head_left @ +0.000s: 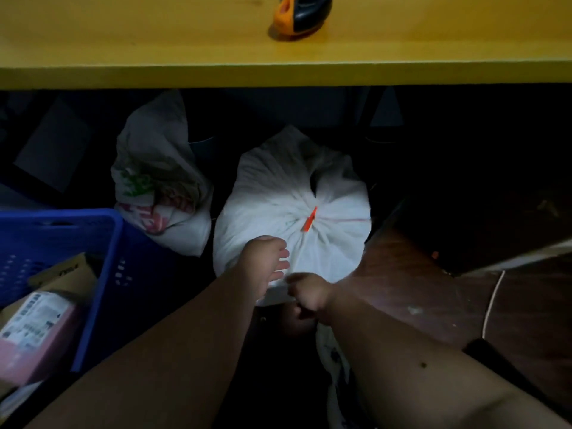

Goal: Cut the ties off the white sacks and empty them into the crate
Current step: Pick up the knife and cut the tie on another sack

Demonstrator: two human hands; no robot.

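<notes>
Both bare hands down on a tied white woven sack under a yellow table.

Nearest, two bare forearms reaching forward and down. Right hand (305, 294) curled into a fist, pinching the near edge of the bulging white woven sack (294, 212); left hand (268, 261) just beside it, fingers straight and slightly apart, laid flat on the sack's near left side. At far left, close by, a blue perforated plastic crate (102, 261) holding a pink labelled parcel (37, 332) and a brown cardboard box (66, 272). On the sack's gathered top, an orange plastic tie (309, 223), uncut. Behind and left, touching the sack's flank, a second white sack with faded green and red print (158, 187). Dark wooden floor (402, 289) to the right. Farthest, the yellow wooden tabletop (154, 35), with an orange and black cutter (301, 15) lying on it.
</notes>
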